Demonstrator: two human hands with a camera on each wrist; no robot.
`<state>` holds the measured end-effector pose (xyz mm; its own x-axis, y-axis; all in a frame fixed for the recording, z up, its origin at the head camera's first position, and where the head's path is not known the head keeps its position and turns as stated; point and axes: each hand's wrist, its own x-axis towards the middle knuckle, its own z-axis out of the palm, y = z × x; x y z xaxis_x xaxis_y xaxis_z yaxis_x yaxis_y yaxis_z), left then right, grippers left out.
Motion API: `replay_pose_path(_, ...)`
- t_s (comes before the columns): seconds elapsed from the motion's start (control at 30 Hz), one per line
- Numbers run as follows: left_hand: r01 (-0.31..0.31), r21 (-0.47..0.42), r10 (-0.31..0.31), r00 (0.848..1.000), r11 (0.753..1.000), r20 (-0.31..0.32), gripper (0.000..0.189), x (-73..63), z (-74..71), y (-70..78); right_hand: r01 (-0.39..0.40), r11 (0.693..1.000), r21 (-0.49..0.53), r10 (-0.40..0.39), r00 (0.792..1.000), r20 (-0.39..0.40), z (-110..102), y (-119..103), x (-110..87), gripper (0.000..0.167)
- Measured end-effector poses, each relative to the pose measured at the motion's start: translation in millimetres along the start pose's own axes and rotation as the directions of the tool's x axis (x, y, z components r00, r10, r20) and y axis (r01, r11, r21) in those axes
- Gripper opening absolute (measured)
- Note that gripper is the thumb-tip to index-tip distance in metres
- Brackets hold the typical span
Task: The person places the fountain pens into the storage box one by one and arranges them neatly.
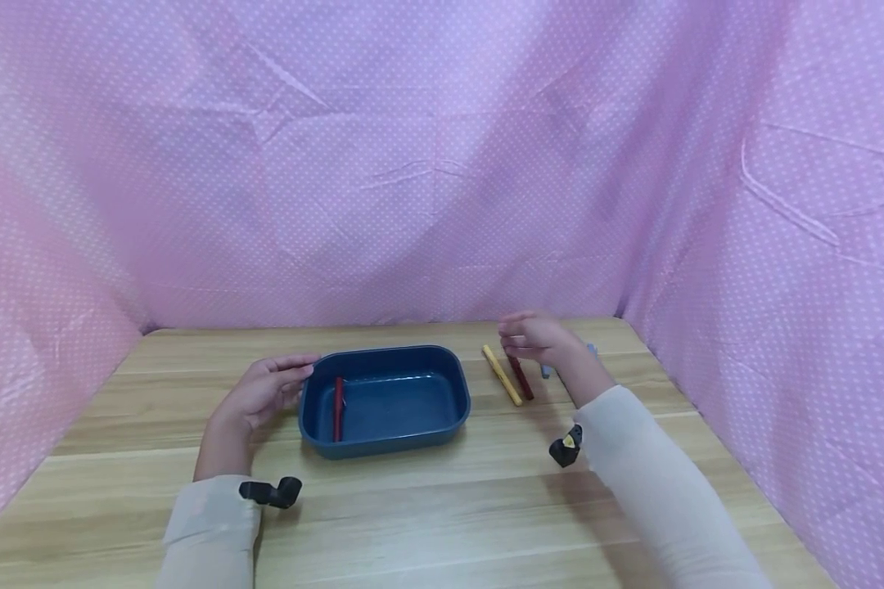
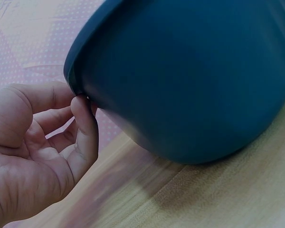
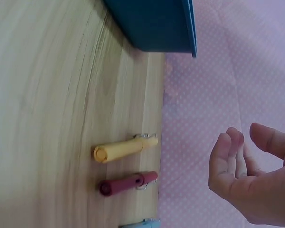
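Observation:
A dark blue rectangular basin (image 1: 383,448) stands on the table. My left hand (image 1: 268,388) pinches its rim at the far left corner; the left wrist view shows the fingertips (image 2: 83,107) against the rim's edge. Inside the basin, near its left end, lies a red pen-like stick (image 1: 338,409). My right hand (image 1: 534,335) hovers over the far ends of more sticks, its fingers loosely bent and nothing between them. Below it lie a yellow stick (image 3: 126,149) and a dark red stick (image 3: 128,184), each with a small wire clip. Part of a blue-grey stick (image 3: 140,224) also shows.
Another bluish piece (image 1: 593,349) shows beyond my right wrist, partly hidden by the arm. Pink dotted cloth (image 1: 412,164) hangs behind the wooden table (image 1: 427,515) and on both sides. A small black camera (image 1: 566,447) sits on each sleeve.

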<state>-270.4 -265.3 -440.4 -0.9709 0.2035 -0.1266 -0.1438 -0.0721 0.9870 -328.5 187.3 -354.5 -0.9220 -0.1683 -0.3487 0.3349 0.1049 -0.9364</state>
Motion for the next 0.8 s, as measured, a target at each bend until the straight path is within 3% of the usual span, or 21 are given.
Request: replay_pose_path(0.8,0.011,0.002,-0.011,1.0,1.0,0.016,0.036,0.3,-2.2,1.7,0.007,1.0,0.015,-0.006,0.996,-0.09,-60.6,14.5,-16.5,0.055)
